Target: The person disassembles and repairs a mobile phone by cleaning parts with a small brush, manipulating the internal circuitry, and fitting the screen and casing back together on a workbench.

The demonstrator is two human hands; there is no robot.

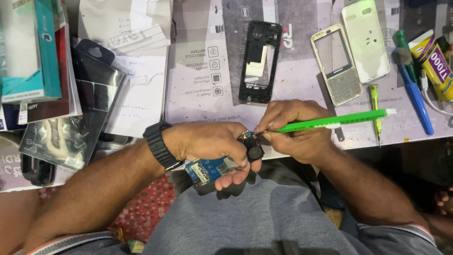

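Bench: a pale printed mat covers the work surface, with the person sitting close against its near edge, lap just under the hands.
Circuit board: a small blue phone board lies in the left palm, held over the lap just off the mat's edge; a round black speaker part sits at its far end.
Left hand: the left hand, black watch on the wrist, is curled around the board, fingers underneath and thumb over the top, gripping it steady.
Right hand: the right hand pinches a green tool shaped like a brush handle, white at its far tip, its working end touching the board beside the round part.
Step in hand: by my reading, the board is being cleaned or worked at that spot, with the phone already taken apart.
Next move calls for: a light, short touch at the tool's end and a firm left grip, since the parts there look small and easy to knock.
Nearby parts: a black phone frame lies beyond the hands; a white keypad front and a white back cover sit to the right.
Tools at right: a small green screwdriver, a blue-handled tool and a yellow glue tube.
Left side: papers and packaged goods, well apart from the hands.
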